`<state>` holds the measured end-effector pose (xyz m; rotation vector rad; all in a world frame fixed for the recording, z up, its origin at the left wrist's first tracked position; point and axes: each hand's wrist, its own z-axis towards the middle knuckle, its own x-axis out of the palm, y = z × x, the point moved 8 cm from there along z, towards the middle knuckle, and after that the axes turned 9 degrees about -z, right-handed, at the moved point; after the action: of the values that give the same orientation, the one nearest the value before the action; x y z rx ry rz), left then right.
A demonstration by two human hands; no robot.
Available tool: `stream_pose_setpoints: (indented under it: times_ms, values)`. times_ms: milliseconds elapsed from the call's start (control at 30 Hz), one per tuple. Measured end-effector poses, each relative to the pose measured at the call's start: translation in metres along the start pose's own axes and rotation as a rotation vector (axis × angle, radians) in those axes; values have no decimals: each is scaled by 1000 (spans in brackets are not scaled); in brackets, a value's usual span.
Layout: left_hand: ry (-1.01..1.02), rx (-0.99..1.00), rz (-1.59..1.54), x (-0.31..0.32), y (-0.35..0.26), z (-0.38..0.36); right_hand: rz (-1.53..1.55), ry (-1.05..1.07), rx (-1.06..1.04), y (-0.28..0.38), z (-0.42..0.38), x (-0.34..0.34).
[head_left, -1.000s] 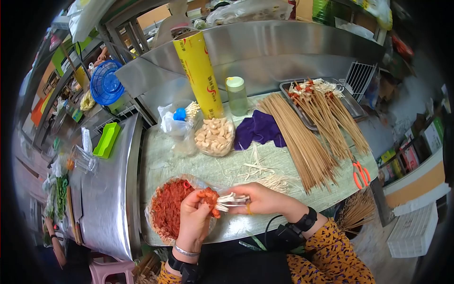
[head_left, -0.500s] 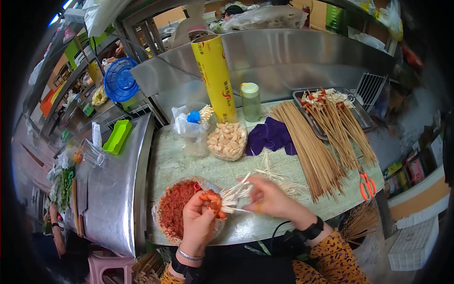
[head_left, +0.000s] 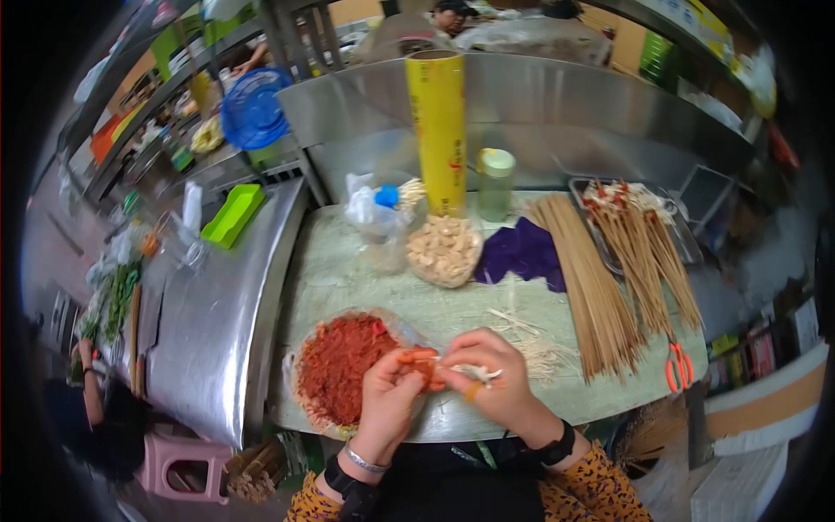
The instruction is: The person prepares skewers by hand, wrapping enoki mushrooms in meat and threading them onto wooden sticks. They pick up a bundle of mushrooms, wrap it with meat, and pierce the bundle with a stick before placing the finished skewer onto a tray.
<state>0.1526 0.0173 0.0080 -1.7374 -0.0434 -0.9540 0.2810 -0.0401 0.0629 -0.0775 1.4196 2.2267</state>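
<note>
My left hand (head_left: pixel 389 396) is closed, with orange-red paste on its fingers, in front of the bowl of red minced filling (head_left: pixel 342 358). My right hand (head_left: pixel 497 383) meets it fingertip to fingertip. Between them is a bunch of thin white enoki mushrooms (head_left: pixel 477 372), pinched in the right fingers with its ends poking out. The left fingers close around the reddish end, mostly hidden. More loose enoki mushrooms (head_left: pixel 546 358) lie on the table just beyond my right hand.
Bare bamboo skewers (head_left: pixel 587 291) lie to the right, beside a metal tray (head_left: pixel 693 248) of loaded skewers and orange-handled scissors (head_left: pixel 678 365). Behind stand a bag of garlic cloves (head_left: pixel 444 250), a purple cloth (head_left: pixel 522 254), a yellow roll (head_left: pixel 437 130) and a green bottle (head_left: pixel 496 184).
My right hand has moved left and closed in against my left hand. The white strands that fanned out between the hands are now mostly covered by fingers. The camera view has shifted slightly.
</note>
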Motion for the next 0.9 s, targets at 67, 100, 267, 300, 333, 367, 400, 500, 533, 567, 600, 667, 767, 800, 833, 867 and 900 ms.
stream_pose_setpoints:
  times_ms: [67, 100, 267, 300, 333, 367, 400, 500, 533, 567, 600, 667, 767, 800, 833, 867, 900]
  values:
    - [6, 50, 84, 2, -7, -5, 36, 4, 87, -11, -1, 2]
    - [35, 69, 169, 4, -8, -9, 69, 53, 82, -11, -4, 7]
    - [95, 109, 366, 0, -15, -25, 229, 153, 301, -38, -26, 13]
    - [76, 121, 350, -3, -22, -29, 230, 162, 300, -42, -30, 13]
    - [42, 143, 445, -17, -28, -31, 269, 163, 375, -54, -37, 15]
    - [8, 162, 541, -30, -38, -35, 308, 162, 451, -66, -44, 17]
    - [-31, 205, 680, -41, -55, -38, 308, 163, 455, -73, -50, 20]
    - [-243, 302, 986, -89, -91, -48, 302, 83, 473, -91, -63, 20]
    - [-257, 322, 1041, -101, -99, -49, 288, 67, 486, -93, -65, 20]
    - [-271, 344, 1095, -108, -105, -47, 274, 51, 497, -95, -67, 20]
    - [-271, 339, 1093, -108, -106, -43, 273, 52, 503, -97, -68, 20]
    - [-188, 441, 1381, -93, -111, -37, 206, 74, 459, -95, -66, 22]
    - [33, 456, 1604, -68, -97, -24, 157, 82, 452, -92, -64, 22]
    - [81, 479, 1663, -61, -91, -21, 160, 88, 450, -94, -64, 23]
    - [73, 477, 1668, -59, -86, -17, 90, 87, 410, -94, -64, 21]
    - [123, 455, 1773, -57, -76, -12, 27, 87, 366, -94, -64, 21]
    - [155, 430, 1900, -57, -71, -7, 0, 73, 451, -101, -71, 19]
